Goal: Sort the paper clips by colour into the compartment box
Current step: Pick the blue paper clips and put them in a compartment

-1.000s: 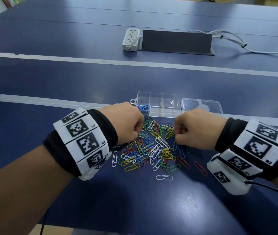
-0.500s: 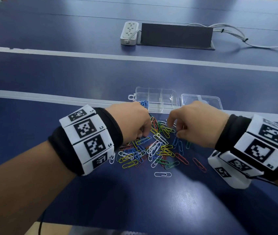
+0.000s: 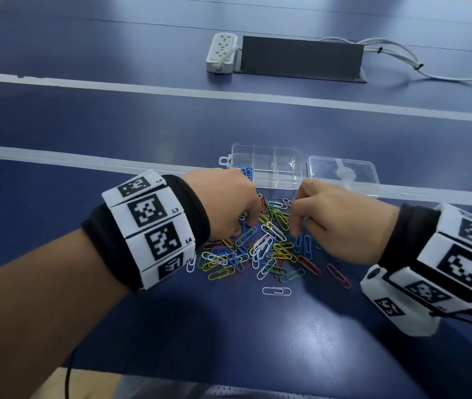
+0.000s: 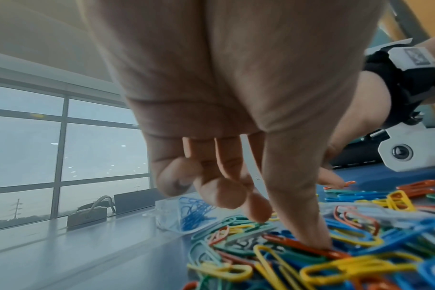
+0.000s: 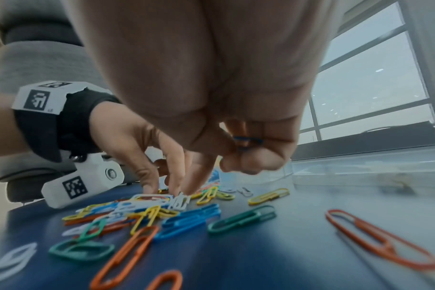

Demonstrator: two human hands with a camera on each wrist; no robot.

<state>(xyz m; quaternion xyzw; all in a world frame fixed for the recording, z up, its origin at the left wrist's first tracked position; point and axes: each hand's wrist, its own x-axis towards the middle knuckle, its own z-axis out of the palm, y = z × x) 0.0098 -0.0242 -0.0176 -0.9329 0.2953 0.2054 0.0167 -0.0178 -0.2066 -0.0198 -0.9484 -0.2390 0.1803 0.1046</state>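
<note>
You get soft daylight from the windows (image 4: 62,141); glare sheens the table (image 3: 301,326), and both wrist views blur and bend at the edges.

A dark blue table (image 3: 142,116) with pale stripes fills the head view, a white power strip (image 3: 221,53) and grey cable box (image 3: 301,60) near its top. Large windows (image 4: 37,147) occupy the left wrist view's left side, showing grey daylight.

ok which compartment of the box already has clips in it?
The near-left compartment of the compartment box, beside the left hand: it holds blue paper clips. The others look empty.
</note>
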